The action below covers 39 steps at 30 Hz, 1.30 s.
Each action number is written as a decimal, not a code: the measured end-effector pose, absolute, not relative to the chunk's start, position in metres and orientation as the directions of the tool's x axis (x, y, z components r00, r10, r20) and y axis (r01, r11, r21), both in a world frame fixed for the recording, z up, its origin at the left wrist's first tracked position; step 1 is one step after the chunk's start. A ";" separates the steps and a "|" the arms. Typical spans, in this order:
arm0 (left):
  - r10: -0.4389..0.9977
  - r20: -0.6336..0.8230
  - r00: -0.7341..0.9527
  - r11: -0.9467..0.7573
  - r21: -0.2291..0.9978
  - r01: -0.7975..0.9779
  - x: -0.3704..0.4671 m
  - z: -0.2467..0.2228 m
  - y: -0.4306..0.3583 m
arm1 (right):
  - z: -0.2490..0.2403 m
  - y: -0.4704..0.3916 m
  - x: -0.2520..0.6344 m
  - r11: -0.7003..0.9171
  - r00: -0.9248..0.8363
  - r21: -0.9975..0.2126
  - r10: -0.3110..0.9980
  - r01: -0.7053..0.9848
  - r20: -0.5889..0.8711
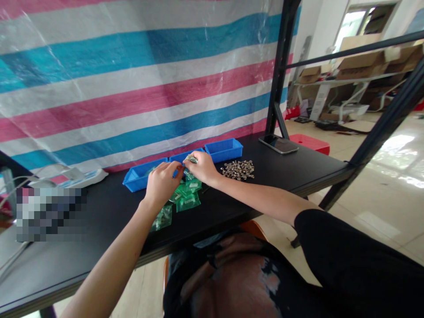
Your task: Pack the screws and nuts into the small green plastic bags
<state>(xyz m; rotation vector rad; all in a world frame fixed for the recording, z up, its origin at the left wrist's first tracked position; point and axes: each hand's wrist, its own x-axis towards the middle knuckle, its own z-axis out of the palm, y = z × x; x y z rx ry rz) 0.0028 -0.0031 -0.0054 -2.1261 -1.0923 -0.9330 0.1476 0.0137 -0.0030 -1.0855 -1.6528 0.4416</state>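
My left hand (163,180) is closed, thumb and fingertips drawn together; whatever they pinch is too small to make out. Close beside it, my right hand (203,168) is shut on a small clear plastic bag (191,158), which shows above the fingers. Both hands are raised over a pile of small green plastic bags (188,201), some with pale pieces inside. Right of my right hand lies a heap of small shiny metal parts (239,169). Just behind the hands stands a blue tray (185,156), partly hidden by them.
Another blue tray (224,150) stands at the back right, and a third blue tray (135,177) at the left. A phone (278,144) lies near the black frame post (280,79). A white power strip (82,179) with cables sits at the left. Striped sheeting (149,84) hangs behind.
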 end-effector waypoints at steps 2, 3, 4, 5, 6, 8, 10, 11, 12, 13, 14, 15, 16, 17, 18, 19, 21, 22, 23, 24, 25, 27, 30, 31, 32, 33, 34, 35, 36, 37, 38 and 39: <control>0.426 0.789 0.444 -0.520 -0.189 0.833 0.002 -0.005 -0.003 | -0.001 0.012 0.148 0.494 -0.014 -0.767 0.844 0.409 0.536; 0.418 0.789 0.451 -0.524 -0.195 0.829 0.002 -0.005 -0.003 | 0.000 0.012 0.147 0.485 -0.008 -0.777 0.850 0.400 0.527; 0.413 0.789 0.455 -0.528 -0.200 0.826 0.002 -0.004 -0.003 | 0.000 0.012 0.147 0.478 -0.001 -0.786 0.855 0.393 0.519; 0.409 0.790 0.458 -0.530 -0.203 0.823 0.002 -0.004 -0.003 | 0.000 0.012 0.147 0.473 0.002 -0.791 0.858 0.387 0.514; 0.404 0.791 0.459 -0.531 -0.205 0.822 0.002 -0.004 -0.003 | 0.000 0.013 0.147 0.471 0.006 -0.794 0.859 0.385 0.512; 0.397 0.786 0.474 -0.547 -0.212 0.810 0.004 -0.004 -0.005 | 0.000 0.017 0.149 0.472 0.027 -0.795 0.854 0.381 0.520; 0.404 0.762 0.506 -0.583 -0.212 0.784 0.008 -0.005 -0.008 | 0.000 0.025 0.154 0.471 0.083 -0.794 0.839 0.385 0.538; 0.417 0.745 0.520 -0.606 -0.199 0.770 0.010 -0.005 -0.009 | 0.000 0.029 0.158 0.467 0.122 -0.792 0.827 0.393 0.549; 0.436 0.731 0.524 -0.629 -0.169 0.759 0.012 -0.006 -0.010 | 0.001 0.034 0.162 0.468 0.153 -0.785 0.812 0.406 0.563; 0.463 0.722 0.513 -0.647 -0.120 0.753 0.014 -0.006 -0.011 | 0.001 0.037 0.165 0.474 0.171 -0.770 0.794 0.427 0.584; 0.495 0.720 0.486 -0.658 -0.055 0.751 0.015 -0.006 -0.012 | 0.002 0.040 0.169 0.495 0.174 -0.747 0.770 0.445 0.614; 0.531 0.720 0.448 -0.661 0.022 0.750 0.016 -0.005 -0.012 | 0.002 0.041 0.171 0.523 0.159 -0.721 0.749 0.455 0.643; 0.565 0.721 0.401 -0.657 0.101 0.747 0.015 -0.004 -0.012 | 0.002 0.041 0.172 0.555 0.128 -0.699 0.735 0.450 0.666; 0.599 0.723 0.345 -0.644 0.179 0.744 0.014 -0.002 -0.012 | 0.002 0.039 0.171 0.587 0.086 -0.687 0.730 0.429 0.678; 0.631 0.722 0.285 -0.625 0.255 0.738 0.012 0.000 -0.011 | 0.002 0.037 0.169 0.610 0.037 -0.688 0.737 0.392 0.675; 0.661 0.717 0.220 -0.601 0.331 0.727 0.010 0.002 -0.009 | 0.001 0.034 0.166 0.622 -0.012 -0.703 0.751 0.345 0.660; 0.718 0.688 0.105 -0.558 0.479 0.677 0.005 0.005 -0.006 | 0.000 0.028 0.159 0.615 -0.090 -0.749 0.784 0.246 0.614; 0.744 0.665 0.069 -0.545 0.543 0.639 0.003 0.006 -0.005 | -0.002 0.025 0.155 0.603 -0.113 -0.771 0.797 0.204 0.593; 0.767 0.640 0.053 -0.538 0.595 0.597 0.002 0.007 -0.003 | -0.003 0.023 0.152 0.590 -0.127 -0.790 0.808 0.165 0.576; 0.783 0.620 0.052 -0.539 0.635 0.554 0.002 0.006 -0.002 | -0.005 0.022 0.149 0.577 -0.132 -0.806 0.816 0.131 0.562; 0.795 0.604 0.061 -0.544 0.664 0.513 0.002 0.005 -0.002 | -0.006 0.021 0.147 0.563 -0.132 -0.820 0.825 0.102 0.550; 0.807 0.586 0.068 -0.549 0.703 0.452 0.003 0.003 -0.001 | -0.008 0.020 0.145 0.529 -0.119 -0.847 0.845 0.046 0.521; 0.810 0.586 0.012 -0.542 0.741 0.396 0.006 0.000 0.000 | -0.007 0.019 0.143 0.458 -0.107 -0.887 0.881 -0.059 0.462; 0.807 0.591 -0.017 -0.541 0.749 0.383 0.007 0.000 0.000 | -0.006 0.018 0.143 0.431 -0.114 -0.897 0.891 -0.095 0.440; 0.801 0.597 -0.046 -0.541 0.755 0.371 0.008 0.000 -0.001 | -0.005 0.017 0.143 0.408 -0.124 -0.904 0.898 -0.124 0.422; 0.795 0.603 -0.068 -0.544 0.758 0.360 0.008 0.000 -0.001 | -0.004 0.016 0.143 0.393 -0.132 -0.908 0.902 -0.143 0.411; 0.789 0.609 -0.083 -0.548 0.758 0.355 0.009 0.000 -0.001 | -0.003 0.015 0.143 0.389 -0.138 -0.909 0.902 -0.149 0.408; 0.784 0.615 -0.089 -0.551 0.754 0.357 0.009 0.001 -0.001 | -0.002 0.014 0.142 0.393 -0.139 -0.908 0.900 -0.147 0.413; 0.779 0.621 -0.087 -0.555 0.748 0.365 0.008 0.001 -0.001 | -0.002 0.013 0.142 0.405 -0.134 -0.904 0.897 -0.138 0.422; 0.777 0.625 -0.082 -0.556 0.741 0.376 0.008 0.001 -0.001 | -0.002 0.013 0.142 0.417 -0.126 -0.900 0.893 -0.126 0.432; 0.776 0.626 -0.076 -0.555 0.735 0.389 0.008 0.002 0.000 | -0.003 0.013 0.142 0.429 -0.116 -0.896 0.890 -0.114 0.441; 0.776 0.626 -0.071 -0.551 0.730 0.404 0.008 0.002 -0.001 | -0.003 0.013 0.141 0.438 -0.106 -0.893 0.888 -0.102 0.447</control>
